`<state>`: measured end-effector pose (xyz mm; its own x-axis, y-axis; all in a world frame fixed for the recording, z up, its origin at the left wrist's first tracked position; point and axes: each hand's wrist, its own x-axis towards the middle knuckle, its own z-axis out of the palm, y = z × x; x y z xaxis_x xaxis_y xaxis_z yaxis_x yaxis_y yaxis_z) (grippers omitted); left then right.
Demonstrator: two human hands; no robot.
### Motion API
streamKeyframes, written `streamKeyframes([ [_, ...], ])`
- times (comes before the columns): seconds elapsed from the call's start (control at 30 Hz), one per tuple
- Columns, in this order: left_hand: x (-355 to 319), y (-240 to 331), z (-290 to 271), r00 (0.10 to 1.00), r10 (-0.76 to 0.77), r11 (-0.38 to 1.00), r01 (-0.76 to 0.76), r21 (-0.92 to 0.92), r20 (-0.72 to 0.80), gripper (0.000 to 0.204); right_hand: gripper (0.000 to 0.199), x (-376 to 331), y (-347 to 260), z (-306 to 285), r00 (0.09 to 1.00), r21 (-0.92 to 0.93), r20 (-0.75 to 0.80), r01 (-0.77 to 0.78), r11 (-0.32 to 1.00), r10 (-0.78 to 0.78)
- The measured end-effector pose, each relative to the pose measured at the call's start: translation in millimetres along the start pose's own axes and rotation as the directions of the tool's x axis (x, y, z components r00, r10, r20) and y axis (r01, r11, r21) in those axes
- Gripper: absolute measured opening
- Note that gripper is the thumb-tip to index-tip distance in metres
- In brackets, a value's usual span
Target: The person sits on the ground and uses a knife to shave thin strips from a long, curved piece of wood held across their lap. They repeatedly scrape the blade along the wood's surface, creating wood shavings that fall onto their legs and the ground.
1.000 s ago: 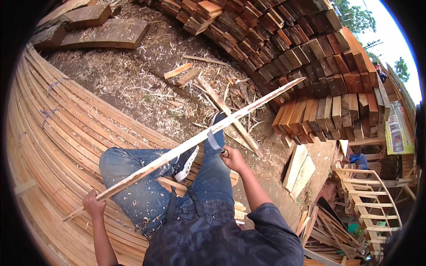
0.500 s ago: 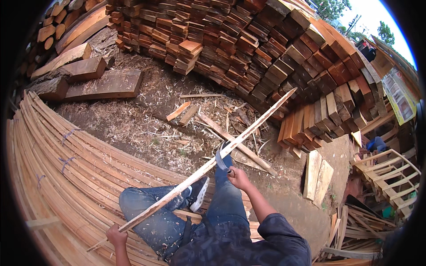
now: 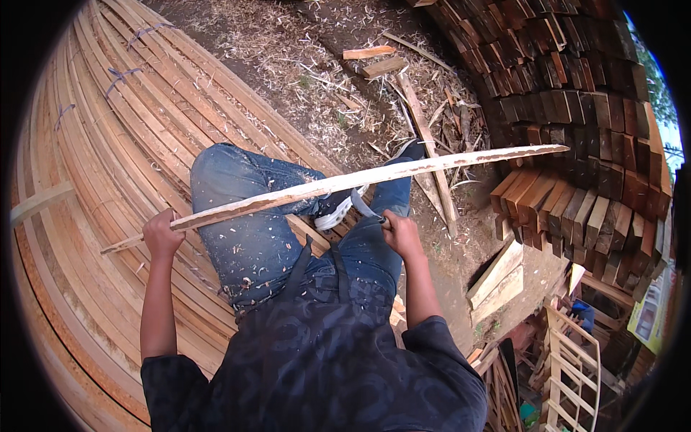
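Observation:
A long, pale wooden strip (image 3: 302, 192) lies across my lap, its surface rough with brown patches. My left hand (image 3: 163, 233) is closed around it near its left end, a short tip sticking out beyond the fist. In my right hand (image 3: 401, 234) is a sickle (image 3: 364, 207) with a curved grey blade, gripped by its dark handle. The blade's tip is just below the strip, close to my white-soled shoe (image 3: 336, 214); whether it touches the wood I cannot tell. Wood shavings speckle my jeans (image 3: 234, 234).
Long bundled strips (image 3: 180, 93) lie under me and to the left, bound with ties (image 3: 119, 79). Stacked sawn timber (image 3: 568, 201) rises at right. Loose boards (image 3: 427, 151) and shavings cover the ground ahead. A wooden lattice frame (image 3: 568, 374) stands at lower right.
The view has turned, with the timber stack now farther right. The strip has swung from steeply slanted to nearly level. The sickle has moved from against the strip to just below it.

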<state>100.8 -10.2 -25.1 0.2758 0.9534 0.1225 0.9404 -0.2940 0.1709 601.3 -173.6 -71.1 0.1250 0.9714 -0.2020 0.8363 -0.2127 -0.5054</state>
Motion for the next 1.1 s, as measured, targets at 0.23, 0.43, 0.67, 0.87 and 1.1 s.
streamKeyframes([
  [0.23, -1, 3, 1, 1.0, -0.027, 1.0, 0.027, 0.017, -0.003, 0.009, 0.009, 0, 9, -22, 0.992, -0.177, -0.114, 0.03, 0.984, -0.051],
  [0.43, 0, 0, 2, 1.0, 0.029, 0.999, -0.03, 0.039, 0.01, 0.022, 0.011, 1, 4, -52, 0.989, -0.313, -0.065, 0.107, 0.944, -0.133],
  [0.67, -1, 1, 3, 1.0, -0.002, 0.999, 0.001, 0.045, 0.005, 0.025, 0.006, 11, 8, -61, 0.952, -0.448, 0.305, 0.164, 0.879, -0.022],
  [0.87, 3, -3, 3, 0.999, 0.04, 0.998, -0.04, 0.039, -0.017, 0.026, 0.008, -13, 6, -58, 0.985, 0.041, -0.135, -0.105, 0.994, 0.11],
  [1.1, -4, -2, 4, 1.0, -0.003, 0.999, 0.003, 0.035, 0.027, 0.028, 0.01, -4, 2, -51, 0.993, -0.339, 0.103, -0.02, 0.941, 0.058],
])
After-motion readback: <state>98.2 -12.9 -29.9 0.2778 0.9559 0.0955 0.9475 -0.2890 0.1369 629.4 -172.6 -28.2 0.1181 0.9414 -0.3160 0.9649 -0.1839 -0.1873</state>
